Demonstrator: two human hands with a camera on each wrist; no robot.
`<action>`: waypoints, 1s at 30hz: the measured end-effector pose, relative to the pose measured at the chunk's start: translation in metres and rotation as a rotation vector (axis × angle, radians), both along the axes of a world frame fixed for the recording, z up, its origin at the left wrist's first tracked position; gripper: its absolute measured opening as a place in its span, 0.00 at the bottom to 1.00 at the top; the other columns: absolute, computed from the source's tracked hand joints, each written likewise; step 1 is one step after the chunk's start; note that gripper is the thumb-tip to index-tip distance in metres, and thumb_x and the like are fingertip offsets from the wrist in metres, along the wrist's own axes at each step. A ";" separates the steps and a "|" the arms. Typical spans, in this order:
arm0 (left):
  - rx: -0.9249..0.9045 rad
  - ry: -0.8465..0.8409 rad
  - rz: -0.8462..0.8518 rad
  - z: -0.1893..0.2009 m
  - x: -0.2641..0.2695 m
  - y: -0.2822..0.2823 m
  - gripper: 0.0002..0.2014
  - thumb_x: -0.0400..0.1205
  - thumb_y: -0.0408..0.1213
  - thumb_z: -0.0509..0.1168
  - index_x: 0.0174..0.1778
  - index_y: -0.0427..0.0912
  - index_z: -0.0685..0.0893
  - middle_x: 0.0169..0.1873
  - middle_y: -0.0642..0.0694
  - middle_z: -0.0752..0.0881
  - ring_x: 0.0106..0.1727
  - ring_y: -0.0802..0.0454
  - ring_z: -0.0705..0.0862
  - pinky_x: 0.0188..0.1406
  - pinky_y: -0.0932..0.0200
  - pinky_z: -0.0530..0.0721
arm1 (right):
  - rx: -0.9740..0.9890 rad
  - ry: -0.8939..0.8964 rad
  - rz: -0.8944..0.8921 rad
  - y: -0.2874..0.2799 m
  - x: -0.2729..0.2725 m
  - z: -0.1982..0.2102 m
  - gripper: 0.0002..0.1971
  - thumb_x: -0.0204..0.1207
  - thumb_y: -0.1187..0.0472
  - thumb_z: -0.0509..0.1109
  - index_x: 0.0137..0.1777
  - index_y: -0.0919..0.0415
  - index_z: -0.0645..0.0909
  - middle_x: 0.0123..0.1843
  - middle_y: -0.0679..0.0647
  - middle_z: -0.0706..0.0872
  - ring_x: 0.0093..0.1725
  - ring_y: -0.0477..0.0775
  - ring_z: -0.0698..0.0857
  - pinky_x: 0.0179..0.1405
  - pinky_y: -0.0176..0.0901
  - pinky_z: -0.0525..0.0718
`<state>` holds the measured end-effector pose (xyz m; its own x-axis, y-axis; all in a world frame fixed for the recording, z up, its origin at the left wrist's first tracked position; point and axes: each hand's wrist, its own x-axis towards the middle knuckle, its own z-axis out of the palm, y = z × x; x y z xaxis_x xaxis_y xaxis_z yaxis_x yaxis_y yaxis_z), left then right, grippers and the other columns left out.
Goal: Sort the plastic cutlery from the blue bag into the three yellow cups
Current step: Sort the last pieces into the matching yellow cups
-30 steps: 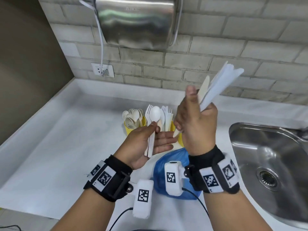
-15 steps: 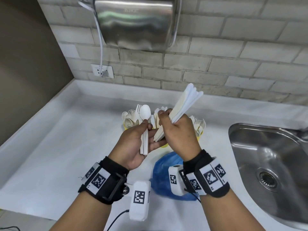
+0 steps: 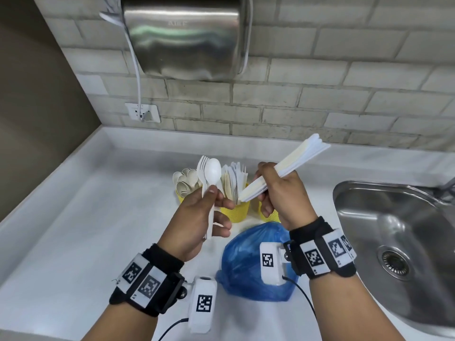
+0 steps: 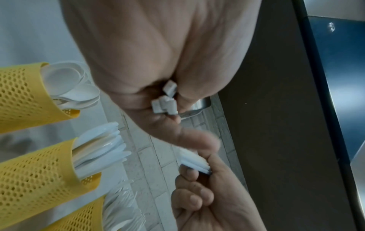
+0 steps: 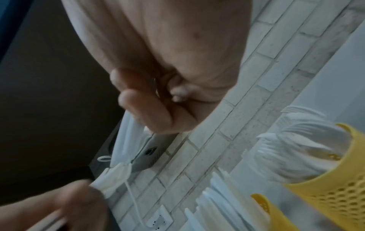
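Note:
My left hand pinches a white plastic spoon and a fork by their handles, upright in front of the cups. To its right, my right hand grips a bundle of white knives slanting up to the right, its lower end over the middle yellow cup of knives. The left yellow cup holds spoons. My right hand mostly hides the right yellow cup; in the right wrist view that cup holds forks. The blue bag lies on the counter below my hands.
A steel sink is sunk into the white counter on the right. A metal hand dryer hangs on the brick wall above the cups, its cable running to a socket. A brown wall bounds the left side.
My right hand has come down with the knife bundle, from high above the cups to just over the middle cup, and the bundle now lies flatter. The left hand still holds the spoon and fork.

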<state>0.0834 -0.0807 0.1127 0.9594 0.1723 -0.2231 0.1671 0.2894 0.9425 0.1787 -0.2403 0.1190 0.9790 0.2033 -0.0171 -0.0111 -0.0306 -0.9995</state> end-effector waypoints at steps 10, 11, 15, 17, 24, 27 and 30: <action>0.133 -0.050 0.007 -0.002 0.000 0.010 0.13 0.94 0.45 0.56 0.52 0.42 0.79 0.28 0.53 0.71 0.22 0.56 0.61 0.20 0.64 0.57 | -0.238 -0.125 -0.268 -0.005 0.036 -0.053 0.21 0.80 0.52 0.67 0.31 0.67 0.77 0.22 0.63 0.82 0.18 0.65 0.81 0.25 0.50 0.82; 0.140 -0.052 0.009 -0.003 0.000 0.010 0.12 0.94 0.44 0.56 0.52 0.41 0.79 0.28 0.53 0.71 0.22 0.56 0.61 0.21 0.64 0.56 | -0.261 -0.148 -0.276 -0.002 0.038 -0.056 0.21 0.79 0.51 0.67 0.29 0.65 0.77 0.20 0.58 0.82 0.20 0.63 0.82 0.27 0.53 0.84; 0.164 -0.063 0.018 -0.005 0.001 0.008 0.10 0.93 0.45 0.57 0.55 0.45 0.82 0.30 0.52 0.69 0.24 0.56 0.59 0.21 0.63 0.56 | -0.389 -0.308 -0.269 0.014 0.044 -0.063 0.22 0.78 0.52 0.71 0.23 0.56 0.74 0.20 0.47 0.81 0.23 0.45 0.82 0.31 0.41 0.78; 0.185 -0.090 0.014 -0.006 0.002 0.006 0.10 0.92 0.47 0.58 0.57 0.50 0.84 0.31 0.51 0.68 0.26 0.55 0.59 0.22 0.62 0.56 | -0.476 -0.364 -0.238 0.023 0.046 -0.065 0.22 0.78 0.50 0.71 0.23 0.54 0.74 0.23 0.46 0.83 0.24 0.41 0.81 0.29 0.36 0.74; 0.168 -0.178 -0.028 0.000 0.002 0.003 0.16 0.86 0.53 0.61 0.63 0.52 0.85 0.33 0.48 0.66 0.27 0.55 0.58 0.23 0.61 0.55 | -0.734 -0.331 -0.093 0.048 0.048 -0.073 0.22 0.80 0.42 0.71 0.43 0.64 0.85 0.41 0.63 0.91 0.42 0.66 0.88 0.40 0.46 0.82; 0.145 -0.188 -0.020 0.002 0.001 0.004 0.21 0.84 0.56 0.60 0.66 0.47 0.84 0.34 0.46 0.70 0.24 0.56 0.59 0.24 0.60 0.55 | -0.772 -0.309 -0.061 0.048 0.048 -0.082 0.24 0.78 0.38 0.70 0.52 0.62 0.80 0.48 0.62 0.90 0.48 0.67 0.88 0.42 0.47 0.81; 0.136 -0.189 -0.018 0.002 0.001 0.006 0.25 0.86 0.55 0.58 0.70 0.40 0.80 0.34 0.47 0.73 0.23 0.56 0.61 0.22 0.64 0.60 | -0.760 -0.345 -0.045 0.045 0.044 -0.077 0.24 0.77 0.39 0.72 0.56 0.59 0.76 0.51 0.61 0.89 0.50 0.66 0.88 0.42 0.47 0.80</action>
